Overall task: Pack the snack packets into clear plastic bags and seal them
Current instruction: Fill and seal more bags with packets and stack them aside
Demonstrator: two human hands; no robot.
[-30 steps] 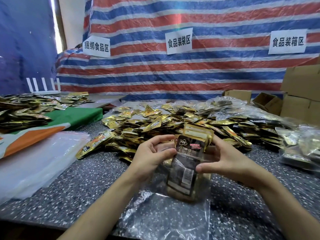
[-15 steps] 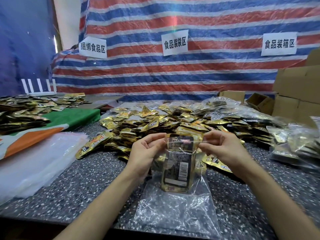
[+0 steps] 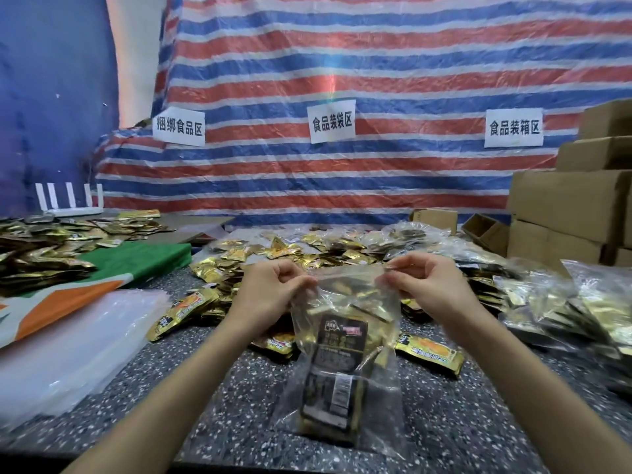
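Head view, sealing now. Pinched taut at the top strip between left hand (image 3: 270, 292) and right hand (image 3: 429, 287), upright over the table (image 3: 205, 388): clear bag (image 3: 345, 295), snack packets (image 3: 338, 364) settled low inside. Best: align both lips, press steadily end to end.

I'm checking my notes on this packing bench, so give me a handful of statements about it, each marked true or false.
1. The left hand and the right hand both pinch the top edge of the clear bag. True.
2. The clear bag is empty. False: snack packets sit in its lower part.
3. The cardboard boxes are stacked on the person's left. False: they stand on the right.
4. Three paper signs hang on the striped tarp. True.
5. A pile of empty bags lies at the left on the table. True.
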